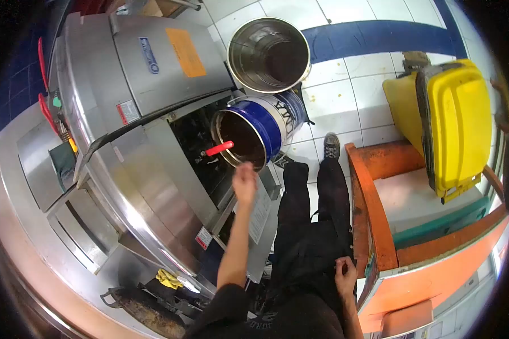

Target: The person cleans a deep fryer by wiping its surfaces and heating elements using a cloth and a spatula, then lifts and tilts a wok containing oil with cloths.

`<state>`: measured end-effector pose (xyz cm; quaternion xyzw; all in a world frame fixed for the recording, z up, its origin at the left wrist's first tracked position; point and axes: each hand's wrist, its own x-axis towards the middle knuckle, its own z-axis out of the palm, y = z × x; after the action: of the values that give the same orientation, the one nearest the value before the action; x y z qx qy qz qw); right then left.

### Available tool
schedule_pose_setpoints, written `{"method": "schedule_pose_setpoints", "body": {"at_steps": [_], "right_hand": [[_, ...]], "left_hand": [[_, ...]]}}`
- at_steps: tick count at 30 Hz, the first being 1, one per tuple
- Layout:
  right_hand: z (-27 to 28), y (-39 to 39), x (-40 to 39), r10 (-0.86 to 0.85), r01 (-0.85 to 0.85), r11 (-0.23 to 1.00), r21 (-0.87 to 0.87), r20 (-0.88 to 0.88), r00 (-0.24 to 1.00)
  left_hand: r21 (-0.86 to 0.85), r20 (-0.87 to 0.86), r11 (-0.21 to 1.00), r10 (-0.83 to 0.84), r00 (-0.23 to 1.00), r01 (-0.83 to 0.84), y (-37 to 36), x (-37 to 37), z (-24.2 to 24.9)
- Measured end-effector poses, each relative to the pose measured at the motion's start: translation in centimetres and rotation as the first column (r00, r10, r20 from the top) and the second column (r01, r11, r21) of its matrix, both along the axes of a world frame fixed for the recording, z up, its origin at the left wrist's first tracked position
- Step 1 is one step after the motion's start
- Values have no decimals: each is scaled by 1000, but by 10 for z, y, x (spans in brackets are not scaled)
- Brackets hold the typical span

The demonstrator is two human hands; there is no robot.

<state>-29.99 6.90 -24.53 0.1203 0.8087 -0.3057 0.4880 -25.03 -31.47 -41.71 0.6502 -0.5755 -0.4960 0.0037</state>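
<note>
My left hand point(244, 183) is just below the rim of a blue and white bucket point(271, 121), slightly blurred, its fingers bunched together with nothing visible in them. The bucket leans, its mouth towards the opening in a steel cabinet; its inside looks dark brown. A red valve handle point(219, 148) sticks out of the cabinet opening across the bucket's mouth, a little above my left hand and apart from it. Beside my leg, my right hand point(346, 277) hangs with loosely curled fingers, some apart, and holds nothing I can see.
Behind the bucket stands a second, open metal drum point(268, 55). The steel fryer-like cabinet point(152, 192) fills the left side. On the right are an orange frame point(373, 209) and a yellow bin point(458, 118). A blackened pan point(144, 311) and yellow cloth point(168, 278) lie at lower left.
</note>
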Motion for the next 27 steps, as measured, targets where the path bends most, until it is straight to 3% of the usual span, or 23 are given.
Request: {"method": "schedule_pose_setpoints", "body": {"at_steps": [1, 2, 3, 4, 5, 6, 7, 9, 10, 13, 14, 17, 18, 19, 21, 22, 25, 27], "right_hand": [[-1, -5, -4, 12, -12, 1000, -9, -4, 1000], [1, -10, -9, 26, -26, 1000, -11, -6, 1000], [5, -16, -11, 39, -39, 999, -12, -8, 999], [9, -21, -11, 56, -57, 998, -26, -14, 998], [11, -25, -12, 51, -54, 997, -50, -55, 997], [10, -33, -20, 63, -73, 992, -100, -95, 993], [8, -44, -26, 116, -134, 975, -177, -111, 987], [12, -65, -35, 64, -82, 979, -187, -99, 993], [10, -82, -41, 113, -140, 960, -242, -122, 986], [33, -142, -56, 142, -222, 919, -325, -251, 957], [54, -176, -60, 98, -192, 908, -372, -256, 962], [79, -256, -60, 26, -211, 830, -516, -342, 939], [85, -286, -57, -1, -212, 777, -593, -337, 942], [93, -311, -51, -24, -207, 726, -656, -324, 946], [104, -371, -46, 82, -540, 666, -515, -668, 740], [116, -407, -41, 28, -612, 617, -495, -763, 646], [141, -501, -19, -98, -757, 519, -397, -908, 408], [143, -545, -7, -39, -850, 477, -224, -971, 234]], "left_hand": [[19, -108, 1000, -10, 994, 13, 27, 24, -12], [89, -60, 991, -100, 993, 105, 52, 15, 20], [-53, -180, 953, -304, 935, 300, 78, 37, 18], [138, -94, 971, -183, 979, 194, 97, 19, 56], [154, -96, 972, -165, 982, 179, 114, 16, 79], [38, -109, 971, -233, 966, 238, 130, 15, 103], [62, -59, 961, -266, 962, 270, 132, 6, 141], [127, -146, 953, -258, 955, 277, 116, -9, 210], [174, -182, 959, -190, 965, 222, 94, -21, 250], [-84, -242, 993, -107, 964, 89, 33, -18, 336], [-264, -257, 963, -122, 959, 52, 2, -13, 360], [-709, -201, 699, -68, 977, -97, -108, 26, 404], [-734, -240, 646, 42, 970, -210, -149, 35, 417], [-796, -249, 564, 24, 968, -219, -188, 53, 418], [-770, -306, 584, 20, 952, -259, -253, 67, 432], [-807, -294, 547, -43, 955, -223, -284, 65, 432], [-945, -98, 325, -201, 975, -28, -386, 48, 412], [-934, 29, 354, -75, 997, 53, -451, 34, 386]]}}
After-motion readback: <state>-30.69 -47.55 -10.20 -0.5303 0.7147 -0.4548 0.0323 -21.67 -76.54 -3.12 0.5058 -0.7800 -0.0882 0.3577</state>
